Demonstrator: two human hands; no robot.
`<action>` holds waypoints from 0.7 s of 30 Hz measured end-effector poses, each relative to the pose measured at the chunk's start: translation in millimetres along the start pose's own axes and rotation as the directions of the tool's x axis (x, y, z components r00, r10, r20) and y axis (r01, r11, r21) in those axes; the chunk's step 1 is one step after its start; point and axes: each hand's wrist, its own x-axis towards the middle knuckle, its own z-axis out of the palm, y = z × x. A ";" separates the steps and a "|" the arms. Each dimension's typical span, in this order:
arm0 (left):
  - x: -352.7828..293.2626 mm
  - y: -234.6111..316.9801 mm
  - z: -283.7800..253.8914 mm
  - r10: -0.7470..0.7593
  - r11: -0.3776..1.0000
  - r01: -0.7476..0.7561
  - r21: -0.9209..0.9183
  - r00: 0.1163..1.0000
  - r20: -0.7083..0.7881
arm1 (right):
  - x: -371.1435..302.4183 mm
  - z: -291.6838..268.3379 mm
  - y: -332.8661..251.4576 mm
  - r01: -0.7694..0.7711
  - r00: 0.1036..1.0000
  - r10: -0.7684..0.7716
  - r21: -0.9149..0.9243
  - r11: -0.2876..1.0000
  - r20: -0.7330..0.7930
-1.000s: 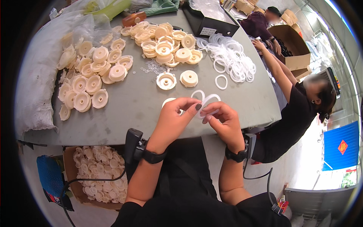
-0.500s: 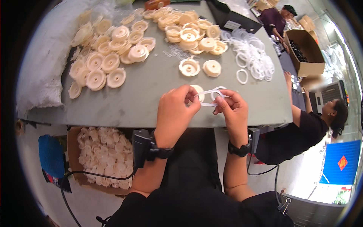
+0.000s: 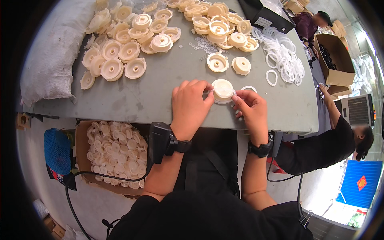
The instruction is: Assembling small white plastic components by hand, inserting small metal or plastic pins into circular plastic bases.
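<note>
A round cream plastic cap [image 3: 223, 89] lies on the table in front of me, with a white sealing ring [image 3: 224, 101] visible along its near lower edge. My left hand [image 3: 193, 103] comes at it from the left, thumb and fingertips pinched on the ring at the cap's side. On the opposite side, my right hand [image 3: 252, 109] has its thumb and finger closed on the ring against the cap. Whether the ring sits fully around the cap is hidden by my fingers. A second white ring [image 3: 249, 88] shows just behind my right fingers.
Loose rings [image 3: 286, 60] lie in a heap at the right, cream caps [image 3: 112, 69] in piles at the back and left. A white sack [image 3: 50, 72] leans at the left edge. Below stands a carton [image 3: 83, 160] of pale parts. Two people work at the right.
Both hands have brought the ring down from the air onto the cap. The whole view has shifted, so the table's things appear farther right.
</note>
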 end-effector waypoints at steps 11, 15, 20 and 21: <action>8.0 -3.0 5.4 0.055 0.987 -0.049 -0.156 0.998 0.030 | 12.8 -5.3 3.1 0.107 0.994 -0.106 -0.095 0.990 0.010; 6.4 -0.2 5.4 0.046 0.992 -0.047 -0.119 0.999 -0.010 | 13.4 -5.5 2.0 0.083 0.997 -0.082 -0.091 0.992 0.014; 5.9 -0.5 6.2 0.018 0.990 -0.018 -0.142 1.000 -0.003 | 12.5 -6.7 4.7 0.060 0.998 -0.059 -0.022 0.998 0.018; 5.8 -1.0 6.7 0.026 0.991 -0.027 -0.133 1.000 -0.009 | 12.2 -5.9 5.3 0.058 0.998 -0.057 -0.020 0.998 0.018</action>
